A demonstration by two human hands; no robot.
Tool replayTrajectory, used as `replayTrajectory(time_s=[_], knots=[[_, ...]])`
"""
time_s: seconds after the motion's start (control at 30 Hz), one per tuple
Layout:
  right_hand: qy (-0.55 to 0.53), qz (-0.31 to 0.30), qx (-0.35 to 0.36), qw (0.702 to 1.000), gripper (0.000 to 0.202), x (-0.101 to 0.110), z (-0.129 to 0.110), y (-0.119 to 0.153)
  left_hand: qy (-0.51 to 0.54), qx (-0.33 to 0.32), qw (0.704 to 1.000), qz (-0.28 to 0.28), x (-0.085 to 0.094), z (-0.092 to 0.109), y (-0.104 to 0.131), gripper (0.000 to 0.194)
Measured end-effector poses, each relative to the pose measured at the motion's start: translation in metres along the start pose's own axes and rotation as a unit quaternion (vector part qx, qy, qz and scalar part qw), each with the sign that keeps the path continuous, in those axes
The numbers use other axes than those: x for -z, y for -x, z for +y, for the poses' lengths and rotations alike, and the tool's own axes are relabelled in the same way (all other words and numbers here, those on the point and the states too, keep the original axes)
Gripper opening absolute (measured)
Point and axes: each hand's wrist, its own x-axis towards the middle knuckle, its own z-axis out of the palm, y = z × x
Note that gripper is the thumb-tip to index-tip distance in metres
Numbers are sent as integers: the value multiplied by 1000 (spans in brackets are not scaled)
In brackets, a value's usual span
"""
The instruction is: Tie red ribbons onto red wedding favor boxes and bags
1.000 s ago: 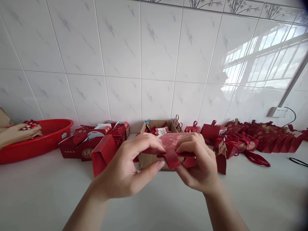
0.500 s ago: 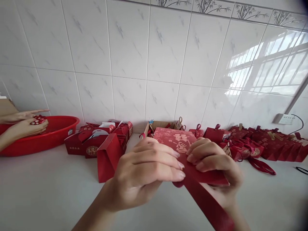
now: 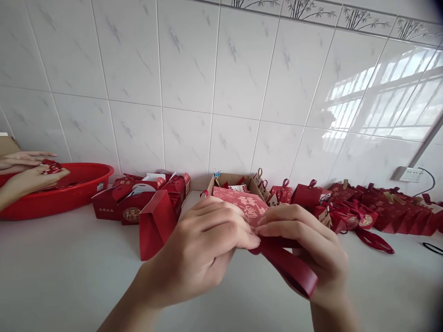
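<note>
A red gift box point(image 3: 238, 199) with pale gold characters is held between my two hands above the table, its near edge hidden by fingers. My left hand point(image 3: 211, 244) is closed, thumb and fingers pinching the box's near edge and the base of a dark red ribbon point(image 3: 294, 269). From that spot the ribbon hangs as a loop toward me on the right. My right hand point(image 3: 308, 249) has its fingers curled over the box and ribbon at the same edge, fingertips meeting those of the left hand. Its thumb is hidden.
A plain red folded box point(image 3: 157, 226) stands left of my hands, before several red boxes point(image 3: 131, 203). Farther left, another person's hands point(image 3: 31, 173) hold small red packets over a red basin point(image 3: 100, 173). Behind lies a cardboard box point(image 3: 256, 186); several ribboned boxes point(image 3: 394, 207) line the right.
The gift box has tilted flatter and moved slightly left. My right hand has shifted left to meet my left fingertips. The ribbon, formerly hanging straight down, now bends into a loop.
</note>
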Motion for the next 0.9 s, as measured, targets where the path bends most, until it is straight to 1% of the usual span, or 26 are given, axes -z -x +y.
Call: replayTrajectory(time_s=[0.17,0.27,0.4,0.53,0.63,0.77,0.9], knots=[[-8,30,12,999,25,-2,3,5,25,15,1000,12,-3,2,1,29],[-31,41,21,998,24,-4,4,8,32,20,999,18,-4,3,0,27],[-49,36,29,998,24,-7,4,10,33,29,999,18,-5,3,0,26],[-44,49,20,998,26,-9,5,11,42,59,997,4,-5,2,-1,29],[-28,52,24,998,27,-10,5,12,48,56,997,-10,-4,1,-3,37],[-12,56,31,998,23,-10,6,14,52,35,998,-18,-3,1,-4,33],[-7,58,35,998,25,-10,7,13,25,41,998,-39,1,1,-2,32]])
